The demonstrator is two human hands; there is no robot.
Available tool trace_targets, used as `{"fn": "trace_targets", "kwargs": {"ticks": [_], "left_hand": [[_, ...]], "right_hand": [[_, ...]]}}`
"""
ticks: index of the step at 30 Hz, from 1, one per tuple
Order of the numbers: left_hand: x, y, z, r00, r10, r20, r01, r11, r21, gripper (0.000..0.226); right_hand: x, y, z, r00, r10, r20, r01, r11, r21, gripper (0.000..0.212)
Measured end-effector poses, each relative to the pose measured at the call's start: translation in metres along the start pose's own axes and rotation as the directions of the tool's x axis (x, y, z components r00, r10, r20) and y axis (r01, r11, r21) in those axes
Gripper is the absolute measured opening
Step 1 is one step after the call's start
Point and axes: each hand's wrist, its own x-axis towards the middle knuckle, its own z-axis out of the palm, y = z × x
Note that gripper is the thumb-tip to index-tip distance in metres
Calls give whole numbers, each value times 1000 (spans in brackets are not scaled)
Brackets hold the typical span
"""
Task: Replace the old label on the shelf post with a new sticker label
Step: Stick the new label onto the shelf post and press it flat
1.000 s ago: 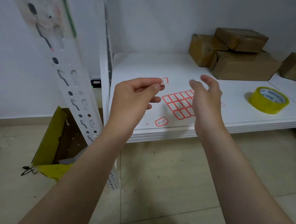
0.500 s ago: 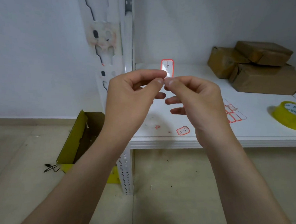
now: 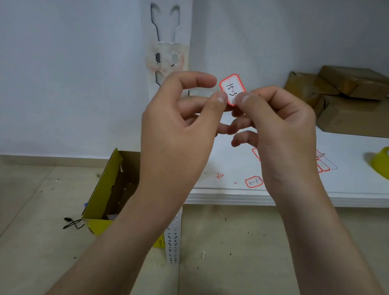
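A small white sticker label (image 3: 231, 87) with a red border and handwritten marks is pinched at its lower edge between the thumbs and fingers of my left hand (image 3: 181, 124) and my right hand (image 3: 278, 127). It is held upright in front of the shelf, just right of the white perforated shelf post (image 3: 170, 33). The post carries a patch of pinkish residue (image 3: 165, 58) around two holes, above my left hand. A sheet of red-bordered labels (image 3: 323, 165) lies on the shelf, mostly hidden by my right hand.
A written label (image 3: 253, 181) sticks on the white shelf (image 3: 355, 189) near its front edge. A yellow tape roll (image 3: 387, 167) sits at the right, brown parcels (image 3: 349, 96) at the back. An open yellow box (image 3: 110, 188) stands on the tiled floor by the post.
My right hand came over from the label sheet and joined my left hand on the sticker. Both hands rose with it, and the view swung so the post's residue patch stands just left of the hands.
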Motion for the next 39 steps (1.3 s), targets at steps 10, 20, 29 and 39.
{"fn": "trace_targets", "kwargs": {"ticks": [10, 20, 29, 39], "left_hand": [[11, 4, -21, 998, 14, 59, -17, 998, 59, 10], [18, 8, -42, 994, 98, 39, -101, 991, 83, 12], [23, 5, -53, 994, 94, -57, -90, 994, 69, 9], [31, 2, -59, 992, 91, -85, -86, 995, 51, 14]], "right_hand": [[-6, -1, 11, 971, -59, 232, 40, 996, 83, 20], [-7, -8, 17, 983, -98, 154, 102, 995, -18, 17], [-1, -11, 36, 997, -35, 64, 37, 999, -23, 9], [2, -10, 52, 996, -63, 59, 65, 997, -37, 11]]}}
